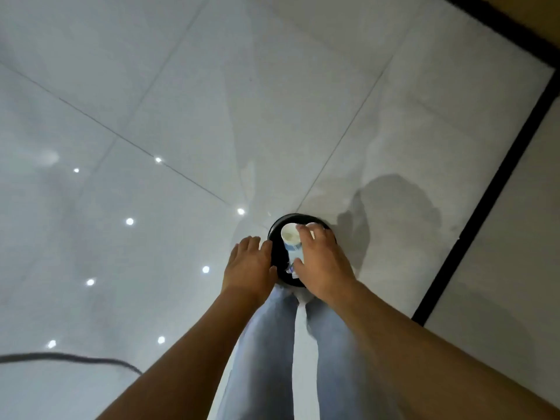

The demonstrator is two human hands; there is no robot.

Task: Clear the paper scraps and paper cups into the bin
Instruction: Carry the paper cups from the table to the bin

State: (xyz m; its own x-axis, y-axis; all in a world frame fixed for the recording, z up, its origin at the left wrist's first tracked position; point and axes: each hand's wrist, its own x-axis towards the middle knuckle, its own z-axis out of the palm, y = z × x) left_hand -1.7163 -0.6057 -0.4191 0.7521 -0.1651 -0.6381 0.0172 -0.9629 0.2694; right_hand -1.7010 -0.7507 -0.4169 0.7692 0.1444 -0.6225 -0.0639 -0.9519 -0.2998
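Observation:
A round black bin (pixel 277 237) stands on the glossy white tiled floor just beyond my feet. My right hand (pixel 322 262) is over its mouth, fingers and thumb curled round a white paper cup (pixel 291 241) with blue print, tipped on its side with its open end facing left and up. My left hand (pixel 247 266) rests on the bin's left rim, fingers fairly straight, thumb at the edge, holding nothing. The inside of the bin is dark and mostly hidden by my hands.
My legs in light blue jeans (pixel 266 344) fill the lower centre. A black strip (pixel 485 192) borders the floor on the right. A dark cable (pixel 75 357) lies at lower left. Ceiling lights reflect in the tiles.

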